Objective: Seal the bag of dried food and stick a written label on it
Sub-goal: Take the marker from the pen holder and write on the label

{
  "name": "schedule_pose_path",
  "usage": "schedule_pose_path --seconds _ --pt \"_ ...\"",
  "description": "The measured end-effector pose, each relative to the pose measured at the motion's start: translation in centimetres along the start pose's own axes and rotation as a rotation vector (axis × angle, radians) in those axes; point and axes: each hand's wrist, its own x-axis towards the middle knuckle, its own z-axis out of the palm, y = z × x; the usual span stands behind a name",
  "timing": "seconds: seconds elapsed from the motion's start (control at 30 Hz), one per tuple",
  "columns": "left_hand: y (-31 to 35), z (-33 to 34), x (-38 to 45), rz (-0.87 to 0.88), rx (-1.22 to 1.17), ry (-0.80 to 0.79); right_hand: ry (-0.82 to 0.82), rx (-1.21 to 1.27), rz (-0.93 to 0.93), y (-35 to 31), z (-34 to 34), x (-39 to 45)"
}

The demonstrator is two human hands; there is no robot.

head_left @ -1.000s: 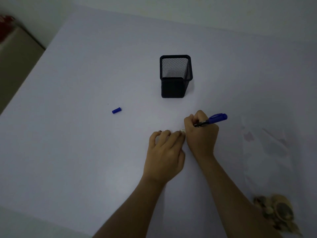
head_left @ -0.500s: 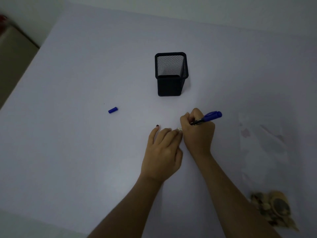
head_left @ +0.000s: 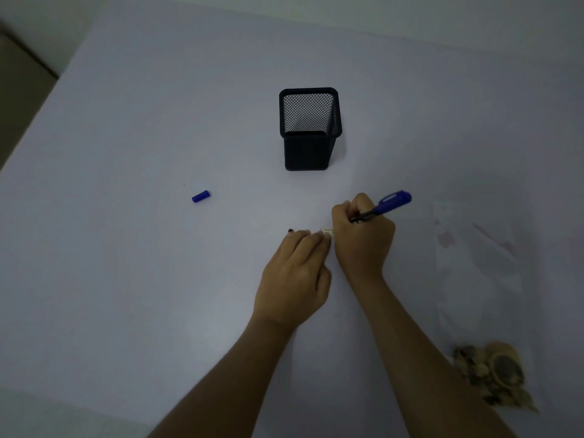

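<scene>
Clear plastic forms the bag point(head_left: 477, 270), which lies flat on the pale table point(head_left: 126, 279) to the right of the black mesh pen holder point(head_left: 309, 129) and nearer the person; its film is faint against the tabletop, and the dried food point(head_left: 493, 374) — brown and tan pieces — sits bunched at its near end. Whether its mouth is sealed cannot be told. A small white label point(head_left: 327, 231) lies on the table just in front of the holder, only a sliver of it showing between the two hands. The left hand point(head_left: 294, 279) rests palm down with fingers together, their tips pressing the label's edge. The right hand point(head_left: 363, 238) is curled around a blue marker point(head_left: 384, 205), gripping it in a writing hold, the barrel's back end slanting up and to the right. The marker's tip and most of the label are hidden under the right hand, so any writing is unreadable. A blue cap point(head_left: 200, 196) lies alone on the table well to the left of the holder. Dim light dulls everything — the bag's edges are hard to trace.
</scene>
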Motion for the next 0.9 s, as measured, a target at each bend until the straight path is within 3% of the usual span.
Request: schedule_pose_path --seconds 0.9 --pt "0.21 -0.44 -0.01 0.004 -0.023 0.008 0.005 -0.007 0.005 -0.49 -0.38 -0.05"
